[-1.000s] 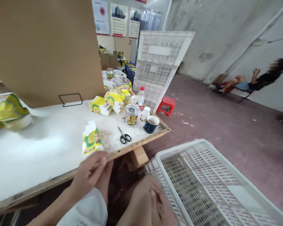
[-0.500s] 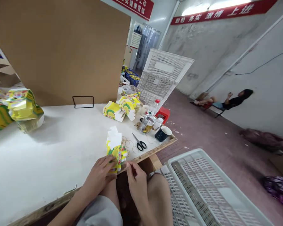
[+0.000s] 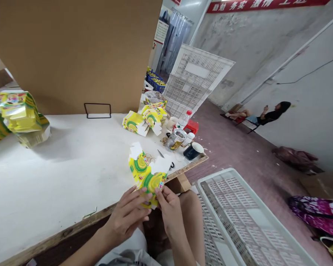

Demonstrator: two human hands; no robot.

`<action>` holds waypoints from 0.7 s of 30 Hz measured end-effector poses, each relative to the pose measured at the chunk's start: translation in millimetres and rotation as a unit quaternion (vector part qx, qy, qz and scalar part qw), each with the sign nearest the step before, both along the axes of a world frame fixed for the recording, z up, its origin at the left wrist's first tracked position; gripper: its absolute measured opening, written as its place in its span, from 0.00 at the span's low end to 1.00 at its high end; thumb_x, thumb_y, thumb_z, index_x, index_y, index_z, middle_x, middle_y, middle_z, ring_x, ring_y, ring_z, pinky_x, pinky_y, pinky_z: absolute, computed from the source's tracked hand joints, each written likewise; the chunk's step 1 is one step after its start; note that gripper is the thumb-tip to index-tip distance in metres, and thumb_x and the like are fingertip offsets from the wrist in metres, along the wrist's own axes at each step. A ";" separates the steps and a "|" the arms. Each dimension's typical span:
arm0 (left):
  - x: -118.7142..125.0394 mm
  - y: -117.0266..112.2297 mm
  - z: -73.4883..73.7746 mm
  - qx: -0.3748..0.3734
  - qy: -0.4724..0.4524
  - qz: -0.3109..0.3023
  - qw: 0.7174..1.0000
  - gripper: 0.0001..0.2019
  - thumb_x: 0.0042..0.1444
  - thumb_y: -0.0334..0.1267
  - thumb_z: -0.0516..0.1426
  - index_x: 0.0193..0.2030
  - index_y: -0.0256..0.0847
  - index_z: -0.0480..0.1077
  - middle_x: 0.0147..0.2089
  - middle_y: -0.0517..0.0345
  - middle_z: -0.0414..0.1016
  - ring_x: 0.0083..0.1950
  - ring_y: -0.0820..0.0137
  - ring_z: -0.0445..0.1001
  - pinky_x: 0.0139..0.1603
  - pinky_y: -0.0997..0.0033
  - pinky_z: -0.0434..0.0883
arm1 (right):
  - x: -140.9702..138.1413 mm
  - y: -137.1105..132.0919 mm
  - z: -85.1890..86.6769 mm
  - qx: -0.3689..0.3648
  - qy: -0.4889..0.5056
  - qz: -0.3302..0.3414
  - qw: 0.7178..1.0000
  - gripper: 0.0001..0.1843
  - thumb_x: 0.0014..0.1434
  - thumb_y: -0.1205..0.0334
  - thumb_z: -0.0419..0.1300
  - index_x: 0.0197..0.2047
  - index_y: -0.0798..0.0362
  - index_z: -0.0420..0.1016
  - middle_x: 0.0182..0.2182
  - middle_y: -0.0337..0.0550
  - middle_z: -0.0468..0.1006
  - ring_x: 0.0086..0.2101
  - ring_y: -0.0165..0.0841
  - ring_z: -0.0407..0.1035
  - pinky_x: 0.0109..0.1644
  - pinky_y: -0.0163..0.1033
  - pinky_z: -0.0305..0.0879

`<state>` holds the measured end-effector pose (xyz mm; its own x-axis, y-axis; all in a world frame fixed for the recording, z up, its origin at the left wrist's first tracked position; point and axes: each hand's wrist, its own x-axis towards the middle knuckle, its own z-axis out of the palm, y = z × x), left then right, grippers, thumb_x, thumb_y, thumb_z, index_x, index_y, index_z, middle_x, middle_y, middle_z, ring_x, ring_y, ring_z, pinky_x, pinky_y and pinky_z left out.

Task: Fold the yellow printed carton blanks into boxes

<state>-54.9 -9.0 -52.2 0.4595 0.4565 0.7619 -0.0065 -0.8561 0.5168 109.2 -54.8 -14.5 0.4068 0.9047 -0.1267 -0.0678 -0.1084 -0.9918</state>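
Observation:
Above the table's front edge, a flat yellow-and-green printed carton (image 3: 152,180) with white flaps is in my hands. My right hand (image 3: 170,207) pinches its right side between thumb and fingers. My left hand (image 3: 130,212) has its fingers over the lower left part, partly covering the print. Just behind lies another flat carton (image 3: 138,162) of the same print, overlapped by the held one. Scissors (image 3: 172,165) lie beyond, mostly covered by a white flap. Thin rubber bands (image 3: 150,158) are beside them.
A dark mug (image 3: 193,150), clear jar (image 3: 176,139) and red-capped bottle (image 3: 184,120) stand at the table's right end. More cartons (image 3: 134,123) lie behind; a carton stack (image 3: 22,112) is left. A plastic crate (image 3: 230,173) sits right. A person (image 3: 269,113) sits by the wall.
My right hand, which was apart from the cartons, now pinches one. That carton is swung right and raised over the scissors. My left hand has shifted slightly right, and the view has tilted down.

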 end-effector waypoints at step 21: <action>66.2 -58.3 -0.3 -0.795 -0.151 -0.269 0.522 0.23 0.60 0.56 0.58 0.48 0.39 0.78 0.46 0.48 0.84 0.47 0.59 0.82 0.49 0.63 0.75 | 31.6 -85.8 -37.4 -0.011 -0.164 -0.086 0.983 0.18 0.63 0.48 0.58 0.49 0.53 0.73 0.32 0.44 0.79 0.26 0.33 0.70 0.29 0.37 0.68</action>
<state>11.4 -67.3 -52.6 0.8162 0.4886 -0.3084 -0.3114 0.8215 0.4776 140.8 -140.6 -51.9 0.5750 0.8180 0.0166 0.2351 -0.1458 -0.9610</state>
